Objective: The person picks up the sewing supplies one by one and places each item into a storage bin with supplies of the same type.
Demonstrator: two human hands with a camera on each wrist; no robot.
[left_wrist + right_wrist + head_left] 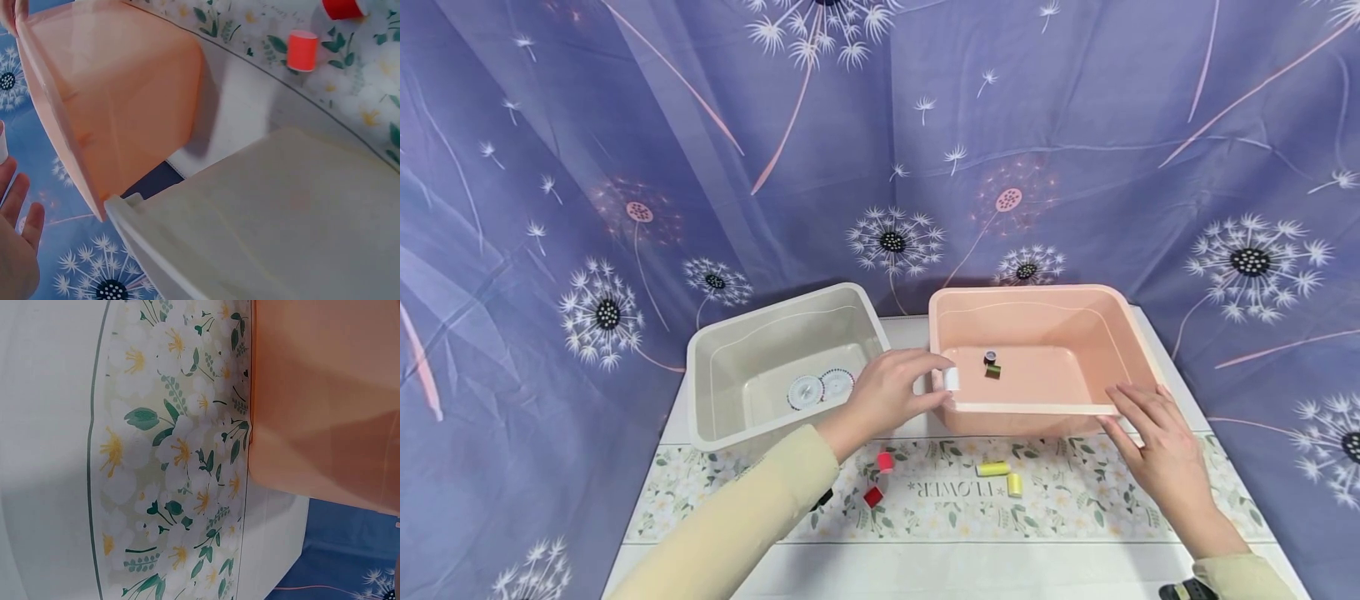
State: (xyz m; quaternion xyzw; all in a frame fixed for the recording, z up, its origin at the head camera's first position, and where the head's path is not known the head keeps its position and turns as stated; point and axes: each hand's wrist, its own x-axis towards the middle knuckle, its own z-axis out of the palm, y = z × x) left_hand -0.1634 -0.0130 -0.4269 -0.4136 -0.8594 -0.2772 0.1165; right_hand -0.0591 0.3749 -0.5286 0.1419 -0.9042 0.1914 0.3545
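My left hand (895, 385) pinches a small white thread spool (951, 379) between thumb and fingers, above the left end of the pink plastic bin (1022, 409). At the left edge of the left wrist view, part of that white spool (2, 144) shows by the fingers. My right hand (1161, 446) grips the bin's front rim near its right corner, thumb outside and fingers over the edge. Inside the pink bin lie a dark spool with a pale end (990, 357) and a dark green spool (993, 372).
To the left stands a grey bin (715, 375) holding two pin wheels (806, 392). On the floral cloth lie red spools (872, 497), yellow spools (992, 469) and a black item (822, 500) partly behind the left sleeve. A dandelion-patterned curtain (820, 150) hangs behind.
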